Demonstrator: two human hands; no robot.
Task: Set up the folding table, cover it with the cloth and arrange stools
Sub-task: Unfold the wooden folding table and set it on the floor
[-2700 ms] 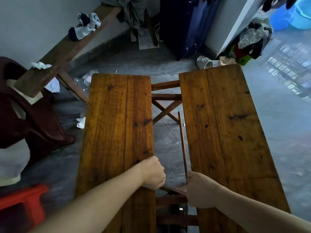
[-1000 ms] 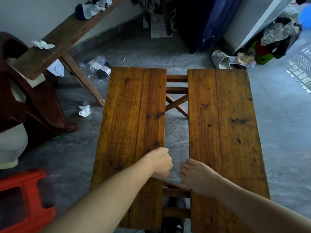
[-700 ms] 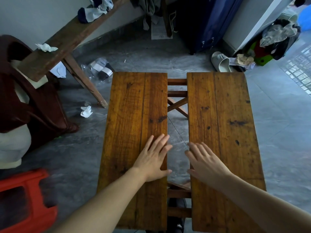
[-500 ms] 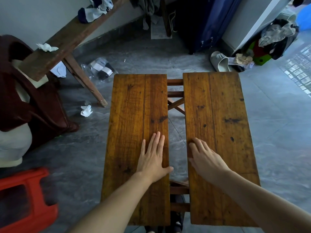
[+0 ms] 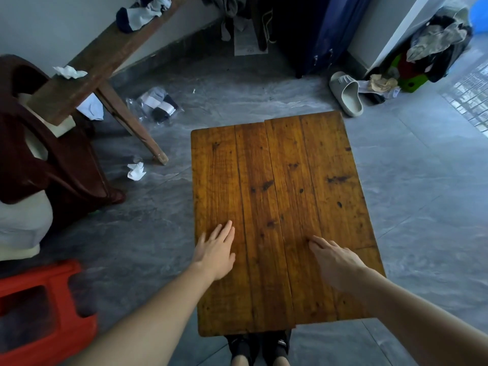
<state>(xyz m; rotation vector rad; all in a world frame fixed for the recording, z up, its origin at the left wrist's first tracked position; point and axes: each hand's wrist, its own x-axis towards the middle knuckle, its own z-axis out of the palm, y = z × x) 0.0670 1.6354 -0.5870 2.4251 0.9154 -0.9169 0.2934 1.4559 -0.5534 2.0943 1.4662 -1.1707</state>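
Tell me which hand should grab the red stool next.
Left. The left hand lies flat on the table near its left edge, and the red stool stands on the floor on that same side. The right hand would probably have to cross the whole tabletop.

Table at centre, its two wooden halves meeting along a middle seam, far edges slightly stepped. Left hand flat on the left half near the 7 o'clock corner, fingers straight. Right hand on the right half at 5 o'clock, fingers extended, touching the wood. Red stool on the floor at 8 o'clock. Dark chair at 9 o'clock. Plank leaning at 11 o'clock, sock on it. Slipper at 1 o'clock. Crumpled tissue at 10 o'clock, well apart from the table.
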